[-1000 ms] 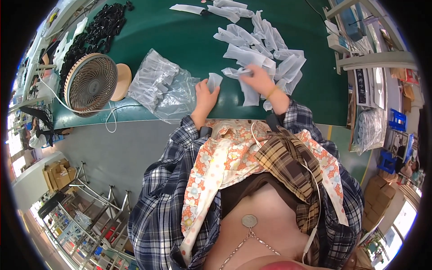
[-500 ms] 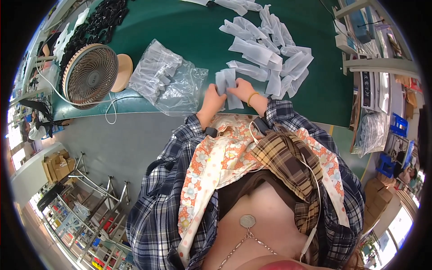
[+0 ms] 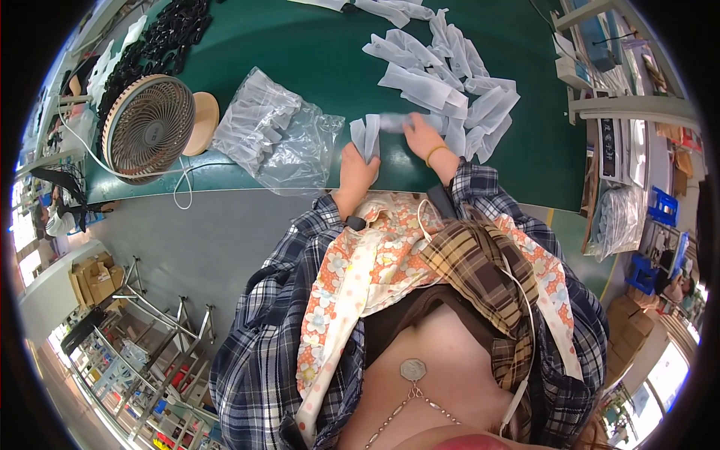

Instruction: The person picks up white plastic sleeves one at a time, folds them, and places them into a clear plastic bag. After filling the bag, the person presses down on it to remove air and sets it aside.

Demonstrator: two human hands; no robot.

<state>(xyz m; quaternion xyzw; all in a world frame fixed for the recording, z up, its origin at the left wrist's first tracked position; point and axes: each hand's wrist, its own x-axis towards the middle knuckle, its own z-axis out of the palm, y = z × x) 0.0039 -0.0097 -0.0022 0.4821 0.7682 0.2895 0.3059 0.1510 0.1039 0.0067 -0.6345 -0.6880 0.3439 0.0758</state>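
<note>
My left hand (image 3: 361, 171) is closed on narrow, frosted white plastic sleeves (image 3: 365, 135), which stand up from its fingers near the table's front edge. To its right, my right hand (image 3: 424, 137) pinches another frosted sleeve (image 3: 397, 121), smeared by motion and lying crosswise in front of its fingertips. Just beyond and to the right of that hand spreads a loose pile of similar sleeves (image 3: 427, 86). On the left, a clear plastic bag (image 3: 300, 154) lies with a row of frosted sleeves (image 3: 255, 112) in it or on it; I cannot tell which.
A round desk fan (image 3: 150, 127) stands on the green table (image 3: 315, 60) at the left, its white cable hanging over the front edge. Behind it is a heap of black parts (image 3: 176, 34). A metal frame (image 3: 630, 110) borders the right side.
My right hand has moved right, away from the left hand, and has taken hold of a sleeve beside the pile. My left hand keeps its sleeves, now shifted slightly left.
</note>
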